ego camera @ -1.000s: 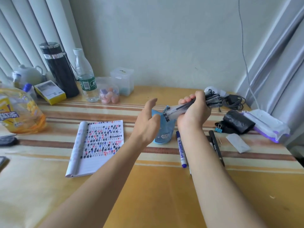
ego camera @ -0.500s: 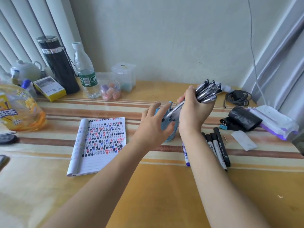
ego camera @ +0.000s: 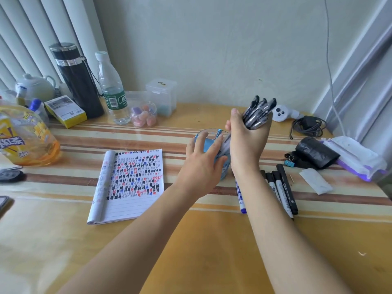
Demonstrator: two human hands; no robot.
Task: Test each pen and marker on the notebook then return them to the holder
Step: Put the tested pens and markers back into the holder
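Now right-hand grip (ego camera: 247,145) tight around the pen bundle (ego camera: 257,113), left-hand grip (ego camera: 201,166) around the blue holder (ego camera: 209,144).

We have one view only, from a camera worn on the head, looking forward and down across the table (ego camera: 212,251) from its near side. It faces the wall (ego camera: 212,39) at 12 o'clock, with blinds (ego camera: 31,39) at 10 o'clock and a curtain (ego camera: 360,71) at 2 o'clock. We sit close: both forearms enter at 6 o'clock, and the left hand (ego camera: 201,164) round the holder (ego camera: 209,143) and the right hand (ego camera: 247,141) gripping the pens (ego camera: 258,111) meet near centre frame. The notebook (ego camera: 131,183) lies near, at 9 o'clock of them. The wide lens bows the table's stripes
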